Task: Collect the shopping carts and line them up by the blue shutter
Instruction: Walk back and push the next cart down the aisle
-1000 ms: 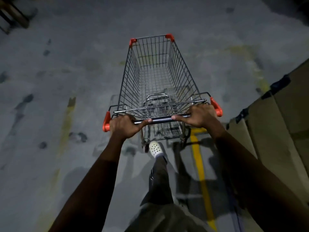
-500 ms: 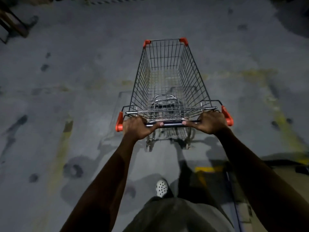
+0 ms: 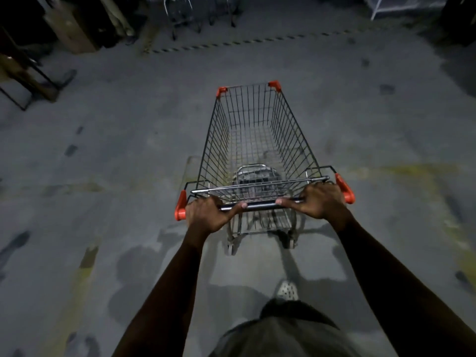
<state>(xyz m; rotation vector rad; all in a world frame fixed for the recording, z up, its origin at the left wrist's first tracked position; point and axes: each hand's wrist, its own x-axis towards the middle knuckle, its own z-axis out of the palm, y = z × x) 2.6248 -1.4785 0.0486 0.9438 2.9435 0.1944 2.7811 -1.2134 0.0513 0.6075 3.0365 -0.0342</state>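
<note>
Under L hand [image 3: 204,215], R hand [image 3: 320,200]: cart handle [image 3: 260,204].

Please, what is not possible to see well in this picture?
Head view:
- Far carts: cut off by the top edge, dark; number unclear.
- Blue shutter: not in the frame.
- Pushed cart: front wheels hidden under its basket.
- Shoe: blurred, partly behind the clothing.
</note>
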